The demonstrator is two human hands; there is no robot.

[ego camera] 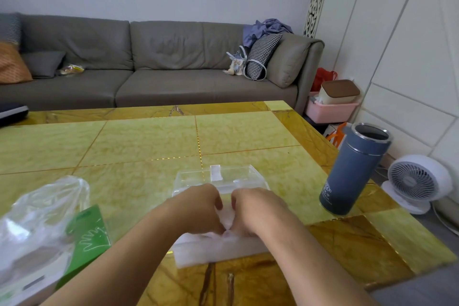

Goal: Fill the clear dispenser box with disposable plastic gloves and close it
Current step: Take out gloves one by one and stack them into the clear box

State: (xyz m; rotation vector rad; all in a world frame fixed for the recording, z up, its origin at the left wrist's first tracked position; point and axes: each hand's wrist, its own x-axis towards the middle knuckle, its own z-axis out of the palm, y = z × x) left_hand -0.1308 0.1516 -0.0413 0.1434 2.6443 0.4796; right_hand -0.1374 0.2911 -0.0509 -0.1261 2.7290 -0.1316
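Both hands — left hand [198, 208], right hand [255, 211] — pinching gloves [227, 221] over clear box [218, 251], flask [355, 169] right, bag [37, 226] left

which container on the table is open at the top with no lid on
The blue flask at the table's right edge: its mouth is uncovered. The clear dispenser box lies under both hands.

Left hand [198, 208] and right hand [255, 213] press gloves [227, 218] into the clear box [221, 248] — lid [221, 179] open.
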